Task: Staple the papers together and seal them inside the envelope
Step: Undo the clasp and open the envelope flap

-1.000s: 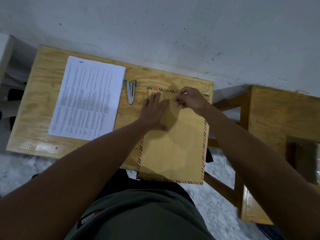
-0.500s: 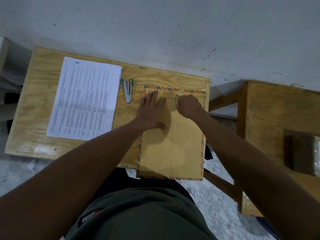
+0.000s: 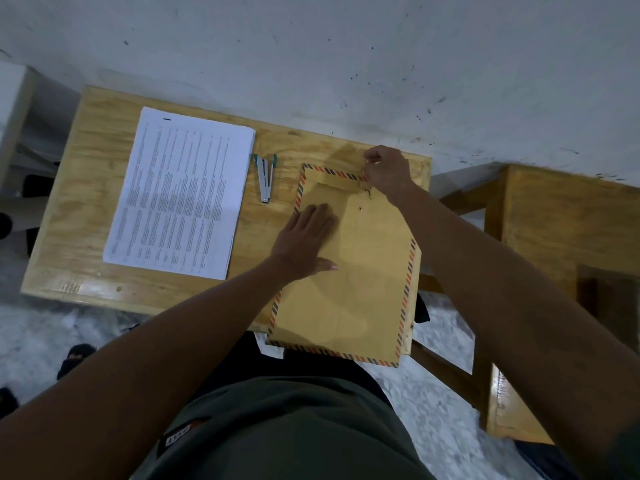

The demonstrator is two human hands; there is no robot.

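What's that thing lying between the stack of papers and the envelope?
A stapler, seen in the head view. It lies flat on the desk, apart from the papers and the envelope; neither hand touches it.
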